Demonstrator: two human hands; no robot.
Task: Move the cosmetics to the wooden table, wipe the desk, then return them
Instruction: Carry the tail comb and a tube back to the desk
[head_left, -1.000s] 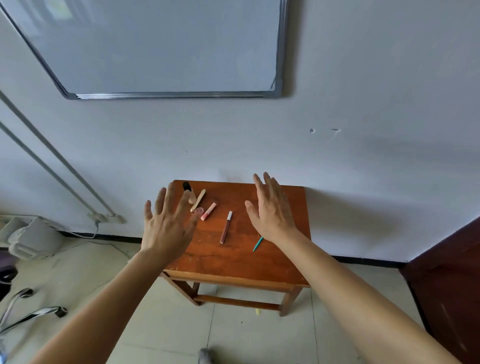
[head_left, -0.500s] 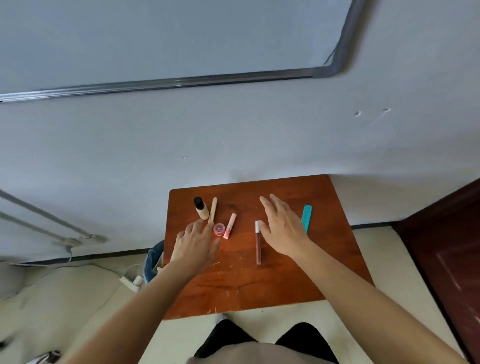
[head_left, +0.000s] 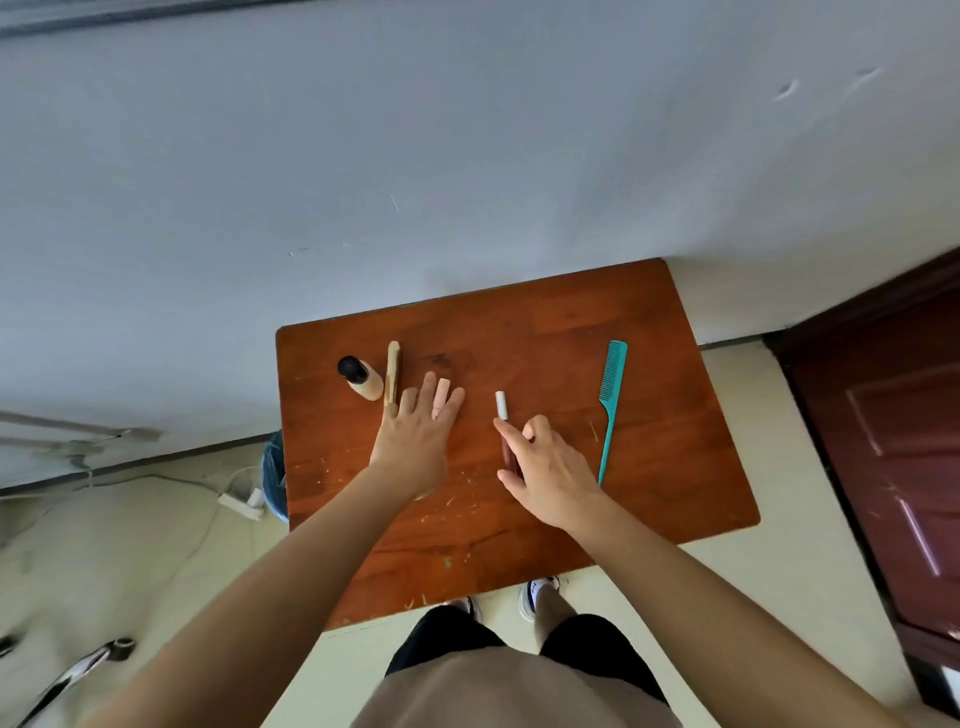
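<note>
Lip-gloss tube (head_left: 501, 408), centre frame, looks light, stiff and slippery; right hand (head_left: 550, 467) pinches its dark barrel midway. Left hand (head_left: 413, 441) lies flat, fingers straight, over pink tube (head_left: 442, 393).

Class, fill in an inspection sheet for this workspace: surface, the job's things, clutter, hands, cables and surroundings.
Surface: reddish-brown wooden table, scratched, pale scuffs near the front edge.
Job's things: beige bottle with black cap, slim beige stick beside it, pink tube, brown tube with white cap, teal tail comb; all on the table.
Clutter: nothing seen.
Hands: left hand flat, straight fingers over the pink tube; right hand at the brown tube, forefinger on it, grip unclear.
Cables: white power strip with cord on the floor, left of the table.
Surroundings: pale wall behind, dark red door right, blue bin by the table's left edge.
</note>
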